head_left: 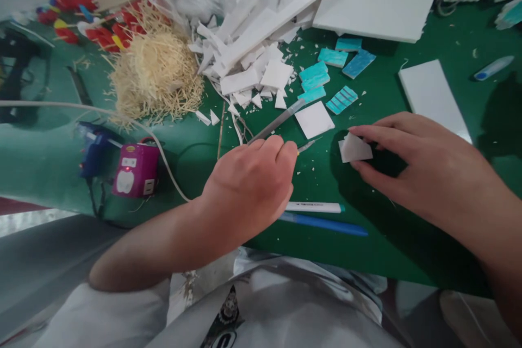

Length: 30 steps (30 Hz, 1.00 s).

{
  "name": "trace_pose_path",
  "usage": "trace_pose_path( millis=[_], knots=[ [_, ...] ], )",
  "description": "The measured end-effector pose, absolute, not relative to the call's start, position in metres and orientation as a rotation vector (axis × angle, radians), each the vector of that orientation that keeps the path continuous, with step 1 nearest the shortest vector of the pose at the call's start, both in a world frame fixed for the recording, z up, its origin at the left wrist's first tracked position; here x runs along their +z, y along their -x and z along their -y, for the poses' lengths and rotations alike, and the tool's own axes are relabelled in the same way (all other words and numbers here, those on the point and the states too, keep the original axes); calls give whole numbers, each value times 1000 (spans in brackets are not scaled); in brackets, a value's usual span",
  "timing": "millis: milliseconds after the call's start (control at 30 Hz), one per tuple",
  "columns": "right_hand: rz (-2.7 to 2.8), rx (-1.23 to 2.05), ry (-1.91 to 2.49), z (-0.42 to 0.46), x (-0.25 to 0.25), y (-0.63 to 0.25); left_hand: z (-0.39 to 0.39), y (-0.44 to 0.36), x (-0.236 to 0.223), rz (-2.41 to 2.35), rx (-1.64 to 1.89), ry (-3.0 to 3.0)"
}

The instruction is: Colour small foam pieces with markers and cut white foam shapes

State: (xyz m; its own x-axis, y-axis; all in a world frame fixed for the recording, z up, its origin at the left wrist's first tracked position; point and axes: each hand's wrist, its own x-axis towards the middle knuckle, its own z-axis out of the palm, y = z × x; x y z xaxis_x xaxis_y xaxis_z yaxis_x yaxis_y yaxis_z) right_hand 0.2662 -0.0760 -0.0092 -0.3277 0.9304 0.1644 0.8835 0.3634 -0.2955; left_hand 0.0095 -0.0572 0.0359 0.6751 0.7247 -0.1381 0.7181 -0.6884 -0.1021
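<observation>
My left hand (256, 176) is closed in a fist, and a thin pointed blade like a craft knife's (308, 145) sticks out past its fingers; the handle is hidden. Between thumb and fingertips, my right hand (411, 155) pinches a small white foam piece (355, 149) just above the green table. A white foam square (315, 119) lies between the hands, a little farther back. Behind my left fist, a long grey tool with a pale blue end (279, 121) slants away. A white marker (316, 207) and a blue pen (326, 224) lie in front.
Teal-painted foam pieces (341, 99) lie near white foam scraps (248, 65). A large foam sheet (379, 0) is at the back, a foam strip (434, 98) at right. Wood shreds (157, 73), a pink socket box (136, 169) and a blue glue gun (98, 147) stand left.
</observation>
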Motion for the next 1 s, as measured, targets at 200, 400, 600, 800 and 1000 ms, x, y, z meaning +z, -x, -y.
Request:
trace_pose_path(
  millis=[200, 400, 600, 800, 1000],
  knots=[
    [2269, 151, 1575, 79, -7, -260, 60, -9, 29, 1207, 169, 2953],
    [2275, 226, 1581, 80, -5, -260, 65, -15, 27, 1294, 27, 3054],
    [2211, 293, 1620, 81, -8, -257, 71, -9, 28, 1165, -214, 3154],
    [2265, 147, 1587, 83, -8, -256, 75, -9, 29, 1125, -295, 3179],
    [2285, 59, 1582, 83, -6, -252, 77, -9, 32, 1090, -213, 3235]
  ],
)
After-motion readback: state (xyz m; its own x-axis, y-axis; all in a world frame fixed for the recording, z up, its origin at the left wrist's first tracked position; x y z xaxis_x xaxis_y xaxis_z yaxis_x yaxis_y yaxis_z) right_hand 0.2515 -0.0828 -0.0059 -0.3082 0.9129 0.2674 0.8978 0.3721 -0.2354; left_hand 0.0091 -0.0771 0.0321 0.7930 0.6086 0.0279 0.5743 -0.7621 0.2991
